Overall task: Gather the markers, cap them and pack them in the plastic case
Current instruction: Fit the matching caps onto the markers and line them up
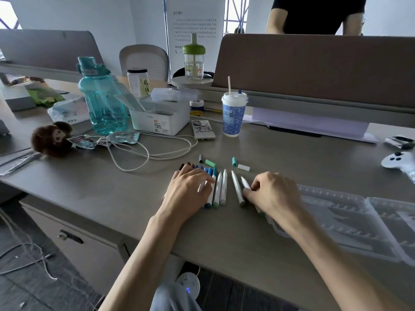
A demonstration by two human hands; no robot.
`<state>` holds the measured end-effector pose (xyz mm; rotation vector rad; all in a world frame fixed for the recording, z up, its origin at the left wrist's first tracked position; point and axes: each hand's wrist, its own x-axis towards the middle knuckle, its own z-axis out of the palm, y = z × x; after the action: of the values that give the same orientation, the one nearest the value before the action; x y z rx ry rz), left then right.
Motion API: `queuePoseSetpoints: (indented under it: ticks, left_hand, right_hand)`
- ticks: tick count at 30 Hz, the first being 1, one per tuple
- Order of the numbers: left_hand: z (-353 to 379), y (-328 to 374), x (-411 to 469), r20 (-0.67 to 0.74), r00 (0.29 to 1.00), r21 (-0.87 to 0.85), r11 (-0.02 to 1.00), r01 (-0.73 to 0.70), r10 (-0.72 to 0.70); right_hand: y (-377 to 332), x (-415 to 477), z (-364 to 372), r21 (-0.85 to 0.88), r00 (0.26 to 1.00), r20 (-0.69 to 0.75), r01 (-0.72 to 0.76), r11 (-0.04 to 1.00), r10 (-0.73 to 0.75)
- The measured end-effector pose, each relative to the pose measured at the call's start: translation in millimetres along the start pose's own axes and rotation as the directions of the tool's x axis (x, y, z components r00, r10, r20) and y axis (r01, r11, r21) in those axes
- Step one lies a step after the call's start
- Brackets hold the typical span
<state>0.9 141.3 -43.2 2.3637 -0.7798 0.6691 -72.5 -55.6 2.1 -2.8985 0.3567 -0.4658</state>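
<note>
Centre frame, tabletop (112,194): our left hand (190,187) lies flat on the gathered markers (219,189). Our right hand (274,194) pinches an uncapped marker (245,183). The caps (210,162) lie loose, and the plastic case (332,223), lower right, holds nothing yet.

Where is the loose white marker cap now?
In the head view the white cap lies on the desk right of centre, just right of the teal cap, beyond the right hand that grips an uncapped marker.

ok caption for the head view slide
Left hand rests on a row of markers, right hand grips one marker; loose caps, open case nearby.
</note>
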Motion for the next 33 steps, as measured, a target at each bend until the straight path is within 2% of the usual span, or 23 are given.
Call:
queuePoseSetpoints:
  ticks: [2, 5, 8, 10, 13, 17, 22, 24, 27, 29, 31, 33]
  left_hand:
    - [0.4, -1.7, 0.3, 0.008, 1.0, -0.001, 1.0, 0.0, 0.0]
    - [-0.3, -0.3, 2.0, -0.004, 1.0, -0.012, 1.0, 0.017, -0.017]
    - [-2.6, 3.2, 14.7, 0.002, 1.0, 0.012, 1.0, 0.028, -0.028]
    - [0.4, 5.3, 34.2, 0.065, 0.998, 0.053, 0.999, 0.003, -0.007]
    - [14.9, 11.3, 72.3, 0.195, 0.98, 0.06, 0.997, -0.048, 0.036]
    - [41.0, 16.8, 111.3, 0.375, 0.92, 0.099, 0.982, -0.16, 0.112]
    - [55.2, 13.0, 130.7, 0.475, 0.876, 0.181, 0.964, -0.195, 0.088]
    - [58.1, 9.8, 131.8, 0.469, 0.879, 0.165, 0.969, -0.185, 0.088]
    - [58.1, 6.9, 128.0, 0.392, 0.916, 0.069, 0.99, -0.122, 0.085]
    - [50.9, 12.9, 119.7, 0.302, 0.953, -0.12, 0.992, 0.028, 0.009]
    - [36.1, 23.5, 108.9, 0.242, 0.97, -0.333, 0.937, 0.109, -0.027]
    - [18.4, 35.1, 95.0, 0.205, 0.978, -0.507, 0.853, 0.123, -0.019]
  right_hand:
    - [1.4, 1.4, 0.9, 0.071, 0.999, 0.0, -0.054, 0.996, 0.054]
    - [7.5, 2.2, -1.7, 0.353, 0.991, 0.03, -0.133, 0.926, 0.13]
    - [14.0, 6.3, -8.5, 0.658, 0.985, 0.12, -0.171, 0.733, 0.122]
    - [18.4, 9.1, -13.0, 0.775, 0.98, 0.152, -0.197, 0.6, 0.125]
    - [23.7, 10.2, -19.0, 0.845, 0.973, 0.155, -0.222, 0.487, 0.173]
    - [30.4, 8.9, -28.0, 0.868, 0.967, 0.152, -0.229, 0.44, 0.205]
    - [33.6, 11.6, -36.1, 0.922, 0.957, 0.158, -0.231, 0.311, 0.244]
    - [34.1, 11.9, -37.1, 0.929, 0.96, 0.142, -0.213, 0.304, 0.239]
    - [36.2, 12.1, -34.4, 0.923, 0.967, 0.121, -0.192, 0.333, 0.224]
    - [37.5, 12.6, -32.2, 0.922, 0.971, 0.102, -0.173, 0.345, 0.214]
    - [37.2, 12.7, -30.2, 0.925, 0.976, 0.044, -0.12, 0.361, 0.214]
    - [35.3, 11.6, -29.3, 0.923, 0.98, -0.056, -0.022, 0.384, 0.193]
